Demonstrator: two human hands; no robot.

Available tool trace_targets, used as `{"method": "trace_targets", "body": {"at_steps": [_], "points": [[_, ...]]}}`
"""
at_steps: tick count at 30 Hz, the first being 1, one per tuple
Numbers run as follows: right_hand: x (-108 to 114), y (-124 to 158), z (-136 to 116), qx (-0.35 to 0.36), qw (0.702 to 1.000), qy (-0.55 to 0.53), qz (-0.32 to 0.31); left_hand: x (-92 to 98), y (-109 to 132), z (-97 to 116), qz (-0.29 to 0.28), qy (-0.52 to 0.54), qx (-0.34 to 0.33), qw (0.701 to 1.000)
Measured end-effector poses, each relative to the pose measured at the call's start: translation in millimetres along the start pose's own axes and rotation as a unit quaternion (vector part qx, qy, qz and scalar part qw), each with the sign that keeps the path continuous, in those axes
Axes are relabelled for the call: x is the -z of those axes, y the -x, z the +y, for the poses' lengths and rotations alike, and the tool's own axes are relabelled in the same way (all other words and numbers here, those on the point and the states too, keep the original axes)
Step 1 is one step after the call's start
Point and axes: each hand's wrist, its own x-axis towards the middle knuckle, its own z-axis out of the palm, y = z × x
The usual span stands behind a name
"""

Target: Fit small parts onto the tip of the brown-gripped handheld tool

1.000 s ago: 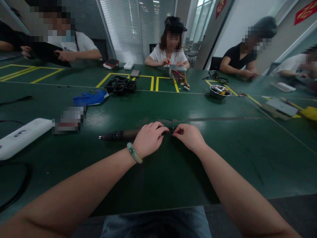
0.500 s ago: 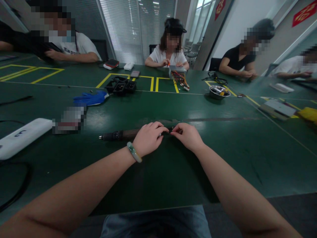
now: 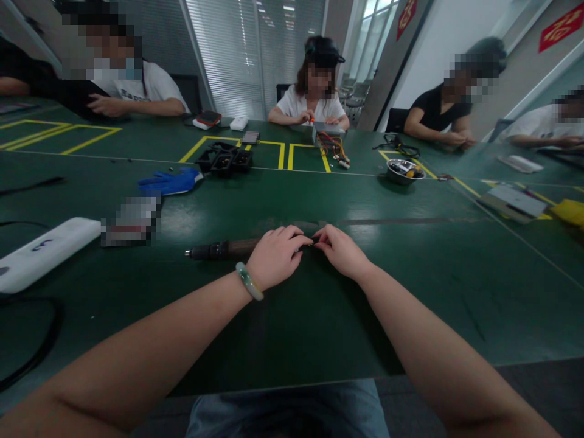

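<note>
A dark electric screwdriver (image 3: 237,249) lies crosswise on the green table, its metal tip pointing left. My left hand (image 3: 278,255), with a green bangle at the wrist, is closed over the right part of its body. Thumb and fingers of my right hand (image 3: 340,248) are pinched together at the screwdriver's tail end, close to my left fingertips. What exactly sits between the right fingertips is small, dark and mostly hidden.
To the left are a white power strip (image 3: 50,252), a blurred-out phone-like object (image 3: 132,220) and a blue glove (image 3: 168,181). Farther back stand black plastic parts (image 3: 225,158), a metal bowl (image 3: 405,172) with small items, and a box with coloured wires (image 3: 335,145). Several people sit around the table.
The right hand has shifted very slightly, its fingers still at the tail end. My left hand keeps its hold, and the view has moved a little.
</note>
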Motion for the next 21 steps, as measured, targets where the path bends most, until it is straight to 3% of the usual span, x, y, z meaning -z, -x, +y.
{"method": "trace_targets", "body": {"at_steps": [10,14,17,19,21], "points": [[-5,-3,2,-0.024,1.000,0.002,0.016,1.4,1,7,0.026,0.009,0.005,1.000],[-4,-2,1,-0.024,0.999,0.019,0.015,8.2,1,15,0.051,0.042,-0.042,0.997],[-3,-2,0,-0.020,1.000,0.012,0.013,10.8,4,20,-0.028,0.090,-0.145,0.985],[-3,-1,-1,-0.025,1.000,0.009,0.016,9.8,6,21,-0.106,0.113,-0.232,0.960],[-3,-1,-3,-0.031,0.999,0.009,0.019,7.9,8,21,-0.155,0.128,-0.278,0.939]]}}
